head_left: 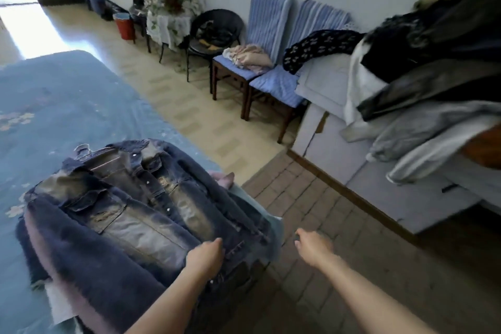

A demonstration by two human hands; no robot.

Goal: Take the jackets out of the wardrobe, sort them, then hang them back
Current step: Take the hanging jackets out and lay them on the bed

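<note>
Our left hand (205, 255) grips the jean jacket (141, 198) hem to flatten it on the bed (54, 106); our right hand (313, 245) hangs loose, holding nothing.

blurred: heap of clothes (433, 68) at right, cut by frame edge, garments not separable | hidden: layers under my denim jacket (130, 203), only edges show | my left grip (206, 257): fingertips buried in hem fold | my right grip (314, 247): motion-smeared, finger pose unclear

Faded denim jacket (135, 198) lies flat atop a folded pile; bed's edge.
</note>
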